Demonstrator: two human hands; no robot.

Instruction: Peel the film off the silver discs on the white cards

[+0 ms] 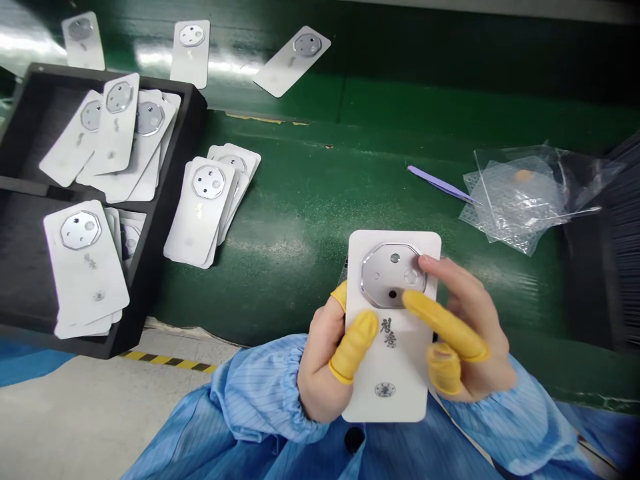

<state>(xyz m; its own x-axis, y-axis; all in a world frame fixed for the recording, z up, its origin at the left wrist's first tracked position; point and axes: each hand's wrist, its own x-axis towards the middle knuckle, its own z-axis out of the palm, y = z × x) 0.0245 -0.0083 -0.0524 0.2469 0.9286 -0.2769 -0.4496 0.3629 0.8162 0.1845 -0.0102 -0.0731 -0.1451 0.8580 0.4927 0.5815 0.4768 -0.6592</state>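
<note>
A white phone back cover (pixel 407 370) with a silver octagonal camera plate (pixel 383 280) and dark printed marks is held upright in front of me. My left hand (pixel 333 363) grips its left edge, the yellow finger-cotted thumb pressed on the front face. My right hand (pixel 470 333) is at the cover's right side with fingers apart. Its yellow-cotted index finger reaches over the lower right of the camera plate, and another fingertip is at the plate's upper right edge. Whether these fingertips touch the surface I cannot tell. The right hand is slightly blurred.
Stacked covers (pixel 197 213) lie on the green bench (pixel 295 200). More covers (pixel 85 260) fill a divided black tray (pixel 187 127) at left. Several single covers (pixel 295 60) lie along the back. Purple tweezers (pixel 440 183) and clear bubble wrap (pixel 525 200) lie at right.
</note>
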